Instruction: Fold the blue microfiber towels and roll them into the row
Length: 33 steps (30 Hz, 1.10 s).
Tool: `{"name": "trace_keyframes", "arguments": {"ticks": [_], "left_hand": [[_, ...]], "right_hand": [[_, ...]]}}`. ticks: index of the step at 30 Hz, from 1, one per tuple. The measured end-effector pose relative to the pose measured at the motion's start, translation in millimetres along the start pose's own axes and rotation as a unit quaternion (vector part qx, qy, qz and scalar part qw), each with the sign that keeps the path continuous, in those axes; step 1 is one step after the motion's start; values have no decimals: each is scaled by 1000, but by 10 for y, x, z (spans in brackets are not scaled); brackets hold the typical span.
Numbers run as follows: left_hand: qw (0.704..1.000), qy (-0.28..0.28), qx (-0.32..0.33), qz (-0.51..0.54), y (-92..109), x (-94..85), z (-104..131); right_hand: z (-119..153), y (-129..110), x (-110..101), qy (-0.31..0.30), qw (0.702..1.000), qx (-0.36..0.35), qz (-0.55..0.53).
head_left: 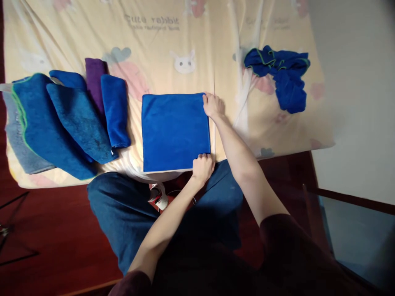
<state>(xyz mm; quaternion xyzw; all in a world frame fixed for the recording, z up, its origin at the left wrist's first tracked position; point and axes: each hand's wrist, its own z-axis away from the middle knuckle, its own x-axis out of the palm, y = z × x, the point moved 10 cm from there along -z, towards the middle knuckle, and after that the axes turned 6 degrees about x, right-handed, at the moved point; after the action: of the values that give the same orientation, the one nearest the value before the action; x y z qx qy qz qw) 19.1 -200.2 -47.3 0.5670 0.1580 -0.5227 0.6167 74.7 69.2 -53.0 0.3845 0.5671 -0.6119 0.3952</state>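
A blue cloth [174,131] lies spread flat as a near-square on the yellow printed sheet, close to the front edge. My left hand [203,167] is closed on its near right corner, with the fingers curled over the edge. At the far right corner, my right hand [213,105] pinches the cloth between thumb and fingers. Both hands rest along the cloth's right side, apart from each other.
Folded cloths lie at the left: a bright blue one [115,111], a purple one [96,82], several darker blue ones and a grey one [29,150]. A crumpled blue cloth [288,82] with green edging sits at the right. My knees touch or nearly touch the bed edge.
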Motion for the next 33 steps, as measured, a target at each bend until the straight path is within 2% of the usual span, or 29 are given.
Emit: {"name": "trace_keyframes", "arguments": {"ticks": [5, 9, 11, 13, 15, 17, 20, 23, 25, 27, 33], "left_hand": [[998, -8, 63, -27, 116, 124, -31], [995, -16, 92, -35, 137, 194, -32], [994, -14, 102, -25, 95, 135, 10], [994, 7, 112, -16, -19, -39, 58], [992, 57, 111, -22, -245, -338, 75], [987, 121, 94, -39, -589, -701, 35], [980, 185, 49, -55, -1240, -1183, -155], [979, 194, 28, -62, -1836, -1492, -452], [978, 196, 30, -62, -2137, -1638, -632], [978, 195, 40, -56, -2351, -1734, -775], [980, 197, 22, -17, -2717, -1826, -1017]], "right_hand": [[25, 57, 40, 7, 1000, 17, -9], [40, 49, 68, 12, 1000, 13, -15], [88, -5, -12, 29, 999, 9, -29], [194, -103, -136, 54, 998, 5, -29], [365, -298, -221, 65, 997, -30, -11], [589, -569, -177, 45, 994, -99, 12], [919, -875, 98, -23, 981, -187, 36], [1044, -930, 365, -71, 976, -203, 38], [992, -877, 451, -86, 976, -197, 35], [864, -786, 465, -90, 977, -188, 34], [302, -357, 391, -57, 991, -117, 27]]}}
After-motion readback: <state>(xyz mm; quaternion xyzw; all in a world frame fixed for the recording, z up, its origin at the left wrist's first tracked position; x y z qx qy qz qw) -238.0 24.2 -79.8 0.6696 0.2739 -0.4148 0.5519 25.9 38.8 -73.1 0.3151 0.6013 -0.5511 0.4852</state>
